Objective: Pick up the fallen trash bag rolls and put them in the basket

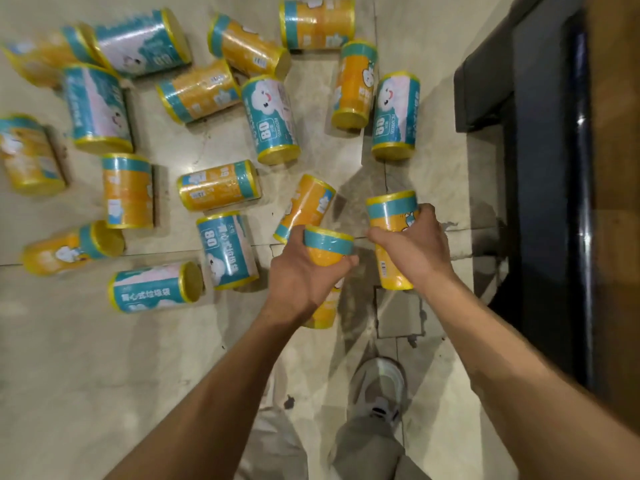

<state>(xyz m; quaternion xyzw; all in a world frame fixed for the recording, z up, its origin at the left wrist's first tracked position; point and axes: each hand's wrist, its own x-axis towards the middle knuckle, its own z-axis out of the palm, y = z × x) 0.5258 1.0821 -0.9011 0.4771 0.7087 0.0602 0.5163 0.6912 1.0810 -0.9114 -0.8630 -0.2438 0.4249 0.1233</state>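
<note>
Several yellow trash bag rolls with teal labels lie scattered on the pale tiled floor (86, 358). My left hand (301, 278) grips one roll (329, 245) around its middle, teal band pointing away from me. My right hand (412, 247) grips a second roll (393, 216), also held lengthways. Another roll (306, 206) lies on the floor just beyond my left hand, and a teal roll marked 80 (227, 249) lies to its left. No basket is in view.
A dark piece of furniture (540, 168) with a glossy edge runs down the right side. My shoe (379, 386) and trouser legs are at the bottom centre. Rolls cover the floor from the far left to the upper middle.
</note>
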